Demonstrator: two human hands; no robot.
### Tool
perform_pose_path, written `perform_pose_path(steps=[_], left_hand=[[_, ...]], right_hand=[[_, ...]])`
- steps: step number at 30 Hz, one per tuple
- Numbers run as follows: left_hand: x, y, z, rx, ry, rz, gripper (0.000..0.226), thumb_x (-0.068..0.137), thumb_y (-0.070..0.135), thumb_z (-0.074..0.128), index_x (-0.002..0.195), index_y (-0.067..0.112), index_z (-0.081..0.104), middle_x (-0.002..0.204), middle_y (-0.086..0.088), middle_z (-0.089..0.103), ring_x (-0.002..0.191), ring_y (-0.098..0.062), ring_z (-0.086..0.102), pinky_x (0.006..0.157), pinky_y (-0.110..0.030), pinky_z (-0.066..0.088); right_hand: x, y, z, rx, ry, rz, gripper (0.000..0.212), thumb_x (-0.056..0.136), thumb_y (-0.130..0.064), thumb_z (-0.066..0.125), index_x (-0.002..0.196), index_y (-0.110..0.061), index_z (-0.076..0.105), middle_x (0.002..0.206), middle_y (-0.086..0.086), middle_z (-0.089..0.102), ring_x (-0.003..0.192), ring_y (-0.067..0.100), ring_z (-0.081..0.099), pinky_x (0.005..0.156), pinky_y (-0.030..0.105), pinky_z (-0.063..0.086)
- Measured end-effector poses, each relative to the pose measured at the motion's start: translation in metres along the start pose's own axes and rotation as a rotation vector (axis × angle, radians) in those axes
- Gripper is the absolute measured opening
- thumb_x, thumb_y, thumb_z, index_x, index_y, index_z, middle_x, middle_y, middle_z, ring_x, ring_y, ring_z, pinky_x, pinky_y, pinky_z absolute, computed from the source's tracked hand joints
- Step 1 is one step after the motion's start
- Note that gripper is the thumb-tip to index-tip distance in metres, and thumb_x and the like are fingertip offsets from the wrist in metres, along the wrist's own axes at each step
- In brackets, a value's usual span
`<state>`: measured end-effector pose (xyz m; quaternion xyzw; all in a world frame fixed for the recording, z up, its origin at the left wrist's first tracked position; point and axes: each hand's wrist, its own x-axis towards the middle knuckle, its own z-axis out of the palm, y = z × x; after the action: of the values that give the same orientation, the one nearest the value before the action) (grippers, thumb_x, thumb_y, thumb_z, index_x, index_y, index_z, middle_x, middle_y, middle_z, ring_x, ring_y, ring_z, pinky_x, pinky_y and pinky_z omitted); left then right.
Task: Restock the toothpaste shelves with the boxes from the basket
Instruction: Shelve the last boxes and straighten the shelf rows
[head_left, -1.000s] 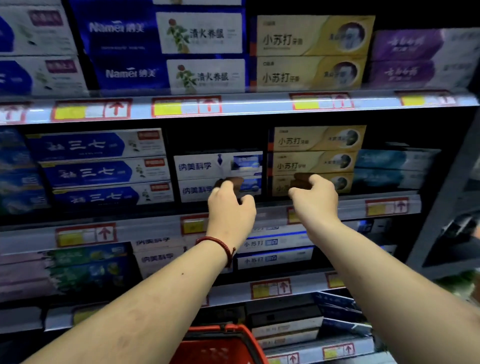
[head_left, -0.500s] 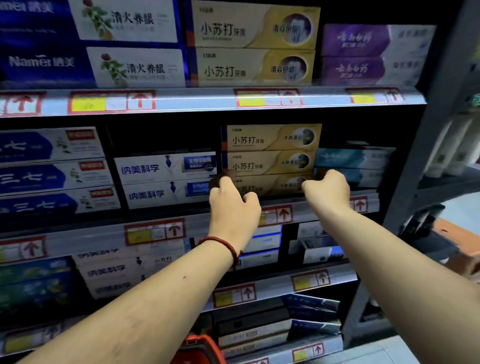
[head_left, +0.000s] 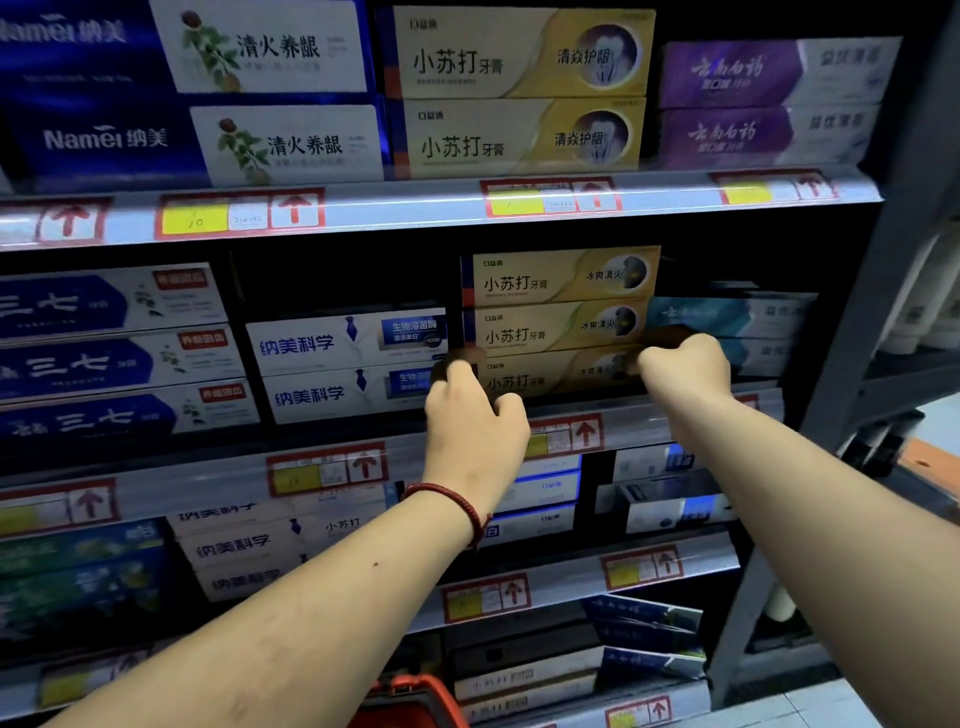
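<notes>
Basket (head_left: 410, 699): red rim, bottom centre of frame; contents hidden.
Left grip (head_left: 470, 421), centre frame: fingers curled round left end of lowest yellow box (head_left: 540, 378).
Box sits mid-frame on middle shelf (head_left: 208, 470), under two like boxes; white-blue boxes (head_left: 301, 345) just beside it, left.
Right grip (head_left: 685, 366): curled on box's right end.
My judgement: push both ends evenly, keep face flush with stack above, avoid nudging neighbours.

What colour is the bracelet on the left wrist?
The bracelet is dark red, seen best in the head view.
</notes>
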<state>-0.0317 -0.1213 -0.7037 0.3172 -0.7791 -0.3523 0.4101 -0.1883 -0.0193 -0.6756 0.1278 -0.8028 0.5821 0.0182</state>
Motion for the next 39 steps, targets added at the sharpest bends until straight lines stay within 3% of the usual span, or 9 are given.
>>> perform_pose_path(steps=[3, 8, 16, 21, 24, 26, 30, 34, 39], left_hand=[[0.001, -0.002, -0.001, -0.004, -0.007, 0.006, 0.019, 0.095, 0.016, 0.057, 0.112, 0.010, 0.051, 0.103, -0.004, 0.049, 0.081, -0.013, 0.052, 0.058, -0.019, 0.042], [0.000, -0.003, -0.003, 0.014, -0.003, -0.003, 0.007, 0.096, 0.016, 0.054, 0.101, 0.012, 0.050, 0.096, 0.002, 0.044, 0.079, -0.007, 0.044, 0.057, -0.015, 0.033], [0.007, 0.012, -0.011, 0.094, -0.004, 0.154, 0.027, 0.097, 0.016, 0.053, 0.122, 0.010, 0.047, 0.108, -0.004, 0.043, 0.079, -0.007, 0.043, 0.060, -0.014, 0.034], [0.022, 0.031, -0.015, 0.122, -0.003, 0.147, 0.018, 0.094, 0.023, 0.057, 0.106, 0.014, 0.046, 0.097, -0.005, 0.050, 0.087, -0.027, 0.054, 0.072, -0.038, 0.051], [0.028, 0.035, -0.015, 0.089, -0.004, 0.088, 0.018, 0.096, 0.025, 0.057, 0.093, 0.016, 0.042, 0.091, -0.003, 0.051, 0.071, -0.017, 0.052, 0.053, -0.028, 0.039], [0.028, 0.036, -0.017, 0.036, 0.022, 0.068, 0.017, 0.097, 0.023, 0.057, 0.095, 0.015, 0.043, 0.094, -0.003, 0.051, 0.066, -0.012, 0.049, 0.049, -0.023, 0.034], [0.025, 0.036, -0.018, -0.027, 0.025, 0.063, 0.019, 0.098, 0.021, 0.056, 0.103, 0.016, 0.038, 0.104, -0.004, 0.047, 0.068, -0.009, 0.046, 0.051, -0.020, 0.033], [0.024, 0.036, -0.020, -0.023, 0.020, 0.047, 0.019, 0.098, 0.020, 0.056, 0.099, 0.017, 0.037, 0.098, 0.000, 0.041, 0.068, -0.006, 0.040, 0.049, -0.015, 0.027], [0.021, 0.036, -0.021, -0.024, -0.006, 0.046, 0.021, 0.098, 0.020, 0.058, 0.105, 0.017, 0.038, 0.103, -0.002, 0.043, 0.071, -0.007, 0.042, 0.052, -0.016, 0.030]], right_hand=[[0.001, 0.000, -0.001, 0.001, 0.005, 0.002, 0.033, 0.085, -0.003, 0.056, 0.065, -0.015, 0.033, 0.067, 0.002, 0.035, 0.058, 0.019, 0.032, 0.050, 0.030, 0.024], [0.003, 0.001, -0.002, -0.020, -0.003, -0.021, 0.028, 0.084, -0.003, 0.057, 0.065, -0.012, 0.038, 0.067, 0.004, 0.039, 0.059, 0.020, 0.035, 0.051, 0.030, 0.027], [0.005, -0.006, 0.002, -0.023, 0.063, -0.037, 0.027, 0.089, -0.004, 0.054, 0.069, -0.011, 0.037, 0.069, 0.004, 0.038, 0.058, 0.019, 0.035, 0.050, 0.029, 0.025], [0.009, -0.016, 0.005, 0.037, 0.105, -0.115, 0.014, 0.086, -0.005, 0.054, 0.083, -0.008, 0.041, 0.075, 0.004, 0.040, 0.062, 0.018, 0.037, 0.051, 0.029, 0.029], [0.008, -0.019, 0.008, 0.079, 0.074, -0.128, 0.011, 0.086, -0.008, 0.056, 0.093, -0.006, 0.047, 0.080, 0.007, 0.046, 0.067, 0.019, 0.043, 0.055, 0.030, 0.035], [0.008, -0.019, 0.008, 0.089, 0.064, -0.134, 0.010, 0.087, -0.008, 0.056, 0.094, -0.007, 0.048, 0.080, 0.007, 0.045, 0.068, 0.019, 0.043, 0.056, 0.030, 0.036], [0.008, -0.018, 0.007, 0.093, 0.045, -0.134, 0.017, 0.087, -0.011, 0.057, 0.079, -0.014, 0.043, 0.078, 0.005, 0.045, 0.067, 0.018, 0.044, 0.055, 0.030, 0.034], [0.007, -0.019, 0.007, 0.110, 0.033, -0.129, 0.012, 0.085, -0.013, 0.059, 0.084, -0.010, 0.047, 0.082, 0.008, 0.049, 0.071, 0.022, 0.049, 0.058, 0.033, 0.042], [0.007, -0.019, 0.008, 0.125, 0.026, -0.118, 0.022, 0.085, -0.012, 0.058, 0.076, -0.016, 0.039, 0.076, 0.004, 0.042, 0.065, 0.020, 0.041, 0.055, 0.031, 0.034]])
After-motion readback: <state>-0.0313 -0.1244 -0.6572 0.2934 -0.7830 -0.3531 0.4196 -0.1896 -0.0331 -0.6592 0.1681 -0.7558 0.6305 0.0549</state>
